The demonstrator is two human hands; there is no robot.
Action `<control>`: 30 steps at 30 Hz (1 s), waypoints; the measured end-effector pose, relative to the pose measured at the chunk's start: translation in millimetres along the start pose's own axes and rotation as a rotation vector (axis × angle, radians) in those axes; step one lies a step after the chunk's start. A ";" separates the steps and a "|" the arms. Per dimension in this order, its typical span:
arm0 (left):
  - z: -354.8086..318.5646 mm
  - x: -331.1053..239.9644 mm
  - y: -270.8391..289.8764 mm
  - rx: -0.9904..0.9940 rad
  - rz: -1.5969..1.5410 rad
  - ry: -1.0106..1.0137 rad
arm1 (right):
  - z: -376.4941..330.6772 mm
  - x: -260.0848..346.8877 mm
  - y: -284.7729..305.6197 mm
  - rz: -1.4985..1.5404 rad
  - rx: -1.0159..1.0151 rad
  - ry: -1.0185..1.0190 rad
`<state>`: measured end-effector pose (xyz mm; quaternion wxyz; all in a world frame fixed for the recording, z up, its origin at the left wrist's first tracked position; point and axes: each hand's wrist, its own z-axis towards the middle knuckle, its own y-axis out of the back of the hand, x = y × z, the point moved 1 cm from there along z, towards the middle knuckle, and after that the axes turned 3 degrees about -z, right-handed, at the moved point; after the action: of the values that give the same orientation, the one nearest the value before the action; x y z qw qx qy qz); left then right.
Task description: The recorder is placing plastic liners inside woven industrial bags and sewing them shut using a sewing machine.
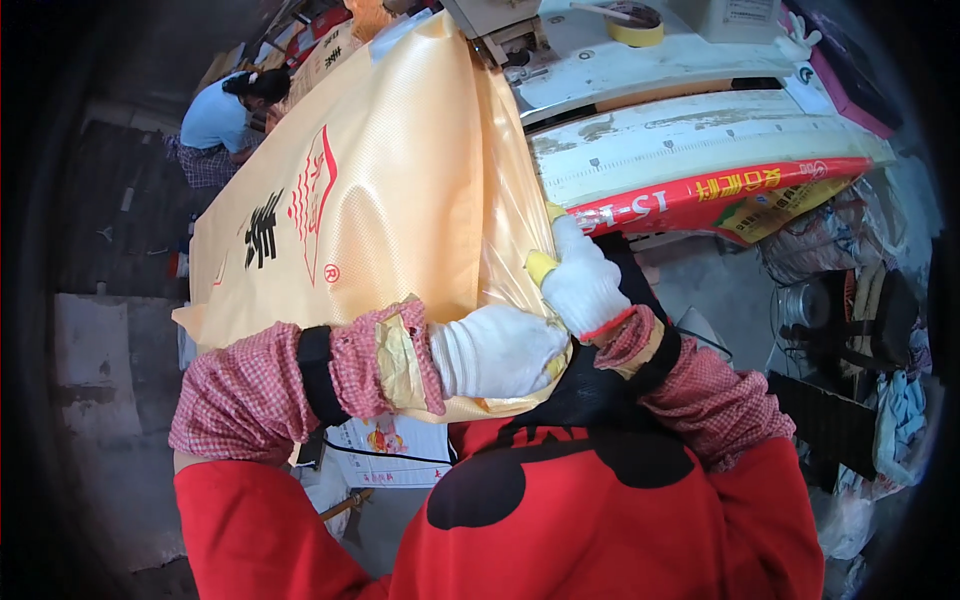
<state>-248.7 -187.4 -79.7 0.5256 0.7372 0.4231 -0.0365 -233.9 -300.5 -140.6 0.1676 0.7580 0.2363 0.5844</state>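
Observation:
A large tan woven plastic sack (400,190) with red and black printing stretches from my lap up to a grey sewing machine head (500,30) at the top. My left hand (500,352), in a white glove with yellow fingertips, is closed on the sack's near right edge. A little above and to the right, my right hand (585,285), gloved the same way, holds the folded right edge between thumb and fingers. Its fingertips are partly hidden by the fold. Pink checked sleeve covers with black bands wrap both forearms.
A worn white worktable (640,150) with a ruler strip lies at right, a red printed sheet (720,195) along its front edge. A yellow tape roll (636,28) rests on top. Another person (220,115) crouches at upper left. Bags and cloths (900,410) pile up at right.

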 end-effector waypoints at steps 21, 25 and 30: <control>-61.1 21.3 224.7 0.160 0.894 0.048 | 73.7 10.2 14.7 -0.738 -0.347 0.615; -53.3 -26.6 153.8 0.163 0.362 -0.433 | 138.7 25.0 25.7 -1.048 0.184 0.809; -26.3 -46.8 109.7 0.089 0.219 -0.575 | 125.5 50.2 44.6 -0.931 -0.198 0.952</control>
<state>-216.2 -203.4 37.0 0.5917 0.7602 0.1730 -0.2051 -95.2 -307.1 -109.2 0.3484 0.2177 0.5317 0.7406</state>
